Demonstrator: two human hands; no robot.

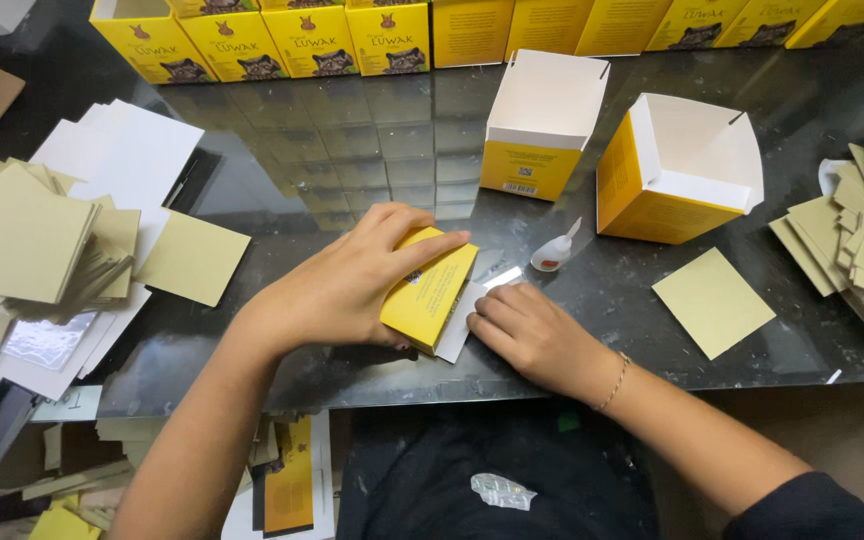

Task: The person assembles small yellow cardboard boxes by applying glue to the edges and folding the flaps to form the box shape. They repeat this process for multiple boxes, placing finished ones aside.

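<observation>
Left hand point(347, 285) is clamped flat over a yellow box point(430, 290), pinning it to the dark table point(352, 150). Right hand point(532, 330), fingers curled, presses the box's white flap point(459, 325), probably gluing it, hard to tell. Looks like the flap-closing step; next move needs steady pressure. Just past the right hand sits a small glue bottle point(555, 252), then two open boxes point(542, 125).
</observation>
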